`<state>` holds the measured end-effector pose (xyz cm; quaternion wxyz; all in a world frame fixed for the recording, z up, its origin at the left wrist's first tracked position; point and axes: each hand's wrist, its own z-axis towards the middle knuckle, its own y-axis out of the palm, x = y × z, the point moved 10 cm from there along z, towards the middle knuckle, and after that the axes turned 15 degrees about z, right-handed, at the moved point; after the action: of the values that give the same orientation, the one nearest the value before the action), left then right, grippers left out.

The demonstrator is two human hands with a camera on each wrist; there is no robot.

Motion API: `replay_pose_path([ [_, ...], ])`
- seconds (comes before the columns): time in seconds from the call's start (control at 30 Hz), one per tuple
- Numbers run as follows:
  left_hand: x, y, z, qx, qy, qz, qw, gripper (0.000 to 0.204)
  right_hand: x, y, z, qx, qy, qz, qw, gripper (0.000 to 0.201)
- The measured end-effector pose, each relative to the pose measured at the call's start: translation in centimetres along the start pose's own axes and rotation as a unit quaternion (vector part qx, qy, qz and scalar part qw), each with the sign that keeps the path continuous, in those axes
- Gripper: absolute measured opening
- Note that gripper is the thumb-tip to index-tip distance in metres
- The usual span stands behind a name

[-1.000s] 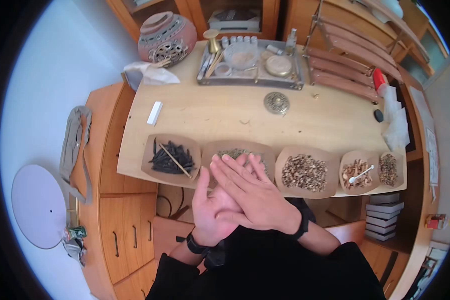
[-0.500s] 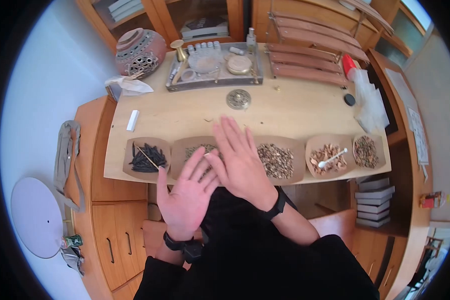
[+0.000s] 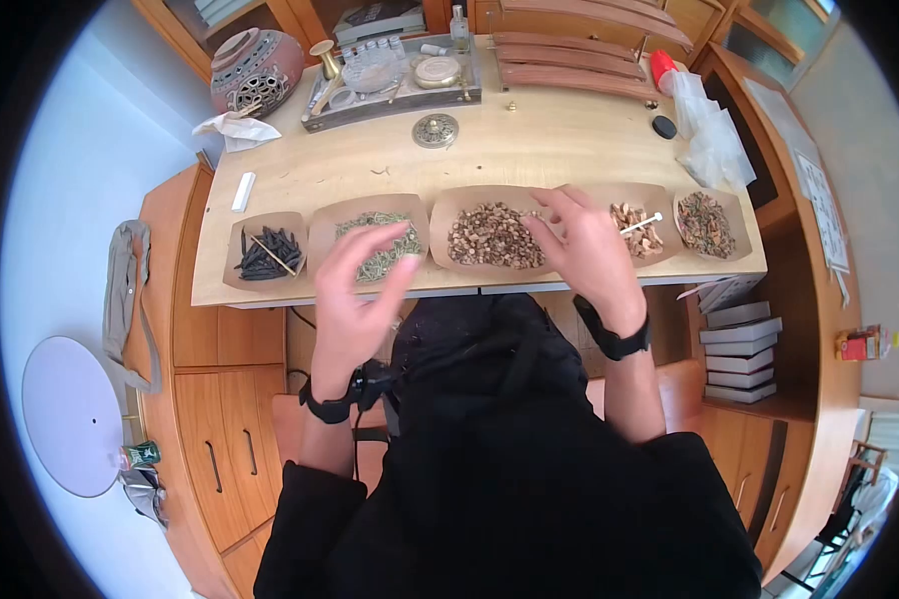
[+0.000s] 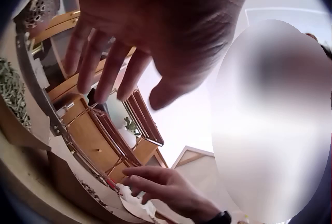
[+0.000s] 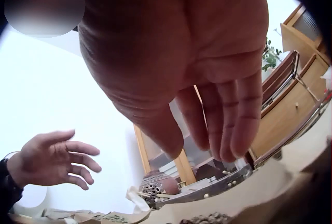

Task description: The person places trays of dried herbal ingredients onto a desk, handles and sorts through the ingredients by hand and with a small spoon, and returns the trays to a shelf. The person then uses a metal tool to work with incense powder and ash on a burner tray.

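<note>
Hands parted from their earlier overlap — left hand (image 3: 355, 285) lower centre-left, relaxed, empty, over green herb tray (image 3: 322, 222); right hand (image 3: 584, 250) centre, relaxed, empty, beside brown chip tray (image 3: 448, 200) — reaching begun.

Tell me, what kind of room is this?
Probably a home workshop for blending incense or herbs. Paper trays of dried plant bits line the wooden table, a metal tray of small tools and jars sits behind, beside a pierced clay burner.
</note>
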<state>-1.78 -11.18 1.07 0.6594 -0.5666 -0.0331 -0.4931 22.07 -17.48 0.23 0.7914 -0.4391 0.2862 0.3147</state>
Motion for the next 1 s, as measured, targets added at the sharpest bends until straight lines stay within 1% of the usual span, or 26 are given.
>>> replay_pose_path([
  [0.03, 2.1, 0.2, 0.5, 0.035, 0.057, 0.081, 0.995, 0.029, 0.8, -0.5, -0.5, -0.019, 0.040, 0.008, 0.999, 0.034],
  [0.07, 2.7, 0.9, 1.1, 0.036, 0.058, 0.084, 0.994, 0.029, 0.9, -1.0, -0.9, -0.018, 0.037, 0.010, 0.999, 0.034],
  [0.13, 4.8, 3.4, 1.7, -0.014, 0.135, 0.158, 0.978, 0.030, 0.9, -1.3, -1.7, -0.020, 0.021, 0.024, 0.999, 0.025],
  [0.17, 5.4, 4.5, 2.1, -0.036, 0.142, 0.170, 0.974, 0.035, 0.9, -1.4, -2.1, -0.016, 0.020, 0.029, 0.999, 0.025],
  [0.2, 5.7, 5.2, 2.6, -0.038, 0.144, 0.175, 0.973, 0.035, 1.1, -1.9, -2.5, 0.000, 0.023, 0.012, 1.000, 0.019],
  [0.23, 5.7, 6.4, 2.9, -0.055, 0.149, 0.190, 0.969, 0.038, 1.4, -2.5, -2.9, 0.014, 0.029, -0.007, 0.999, 0.014],
  [0.27, 5.5, 7.7, 3.1, -0.073, 0.151, 0.203, 0.965, 0.041, 1.6, -2.9, -3.4, 0.013, 0.031, -0.006, 0.999, 0.014],
  [0.3, 5.3, 8.9, 3.6, -0.099, 0.152, 0.197, 0.964, 0.048, 1.8, -4.7, -4.1, 0.078, 0.023, 0.026, 0.996, 0.010],
  [0.33, 5.0, 9.5, 3.9, -0.104, 0.143, 0.195, 0.965, 0.048, 2.2, -6.3, -5.2, 0.141, 0.017, 0.059, 0.988, 0.008],
  [0.4, 4.9, 11.4, 4.2, -0.145, 0.165, 0.223, 0.950, 0.052, 3.9, -8.9, -7.6, 0.216, 0.016, 0.068, 0.974, 0.006],
  [0.43, 4.0, 12.5, 4.3, -0.177, 0.138, 0.214, 0.951, 0.054, 5.4, -10.0, -9.0, 0.239, 0.050, 0.045, 0.969, 0.007],
  [0.47, 3.9, 12.9, 4.4, -0.173, 0.134, 0.224, 0.950, 0.054, 6.8, -10.8, -10.1, 0.270, 0.078, 0.056, 0.958, 0.009],
  [0.57, 3.9, 14.2, 4.8, -0.194, 0.131, 0.245, 0.941, 0.052, 8.9, -11.9, -12.0, 0.294, 0.108, 0.080, 0.946, 0.011],
  [0.63, 3.7, 14.5, 5.2, -0.203, 0.102, 0.211, 0.951, 0.045, 9.8, -12.3, -12.8, 0.310, 0.142, 0.092, 0.935, 0.012],
  [0.67, 3.8, 14.7, 5.4, -0.209, 0.104, 0.207, 0.950, 0.045, 9.9, -12.3, -12.9, 0.312, 0.147, 0.089, 0.934, 0.012],
  [0.73, 3.6, 14.5, 5.6, -0.208, 0.092, 0.183, 0.956, 0.035, 9.2, -11.6, -12.1, 0.287, 0.152, 0.076, 0.943, 0.012],
  [0.77, 3.4, 14.7, 5.5, -0.214, 0.089, 0.178, 0.957, 0.035, 8.6, -11.4, -11.4, 0.268, 0.143, 0.061, 0.951, 0.011],
  [0.83, 3.2, 14.1, 5.9, -0.182, 0.101, 0.146, 0.967, 0.027, 8.4, -10.9, -10.2, 0.252, 0.150, 0.049, 0.955, 0.008],
  [0.87, 3.0, 14.0, 5.9, -0.187, 0.095, 0.143, 0.967, 0.027, 8.1, -10.6, -9.5, 0.239, 0.152, 0.040, 0.958, 0.005],
  [0.9, 2.3, 13.8, 6.1, -0.194, 0.059, 0.110, 0.973, 0.026, 7.6, -10.2, -8.6, 0.234, 0.158, 0.039, 0.959, 0.005],
  [0.93, 1.6, 13.7, 6.3, -0.203, 0.022, 0.078, 0.976, 0.026, 6.3, -9.5, -7.1, 0.211, 0.132, 0.048, 0.967, 0.002],
  [0.97, 1.3, 13.6, 6.3, -0.209, 0.016, 0.075, 0.975, 0.026, 5.0, -8.8, -5.6, 0.189, 0.107, 0.058, 0.974, 0.005],
  [1.0, 1.1, 13.0, 6.5, -0.195, 0.010, 0.063, 0.979, 0.027, 4.0, -7.5, -3.9, 0.131, 0.101, 0.051, 0.985, 0.013],
])
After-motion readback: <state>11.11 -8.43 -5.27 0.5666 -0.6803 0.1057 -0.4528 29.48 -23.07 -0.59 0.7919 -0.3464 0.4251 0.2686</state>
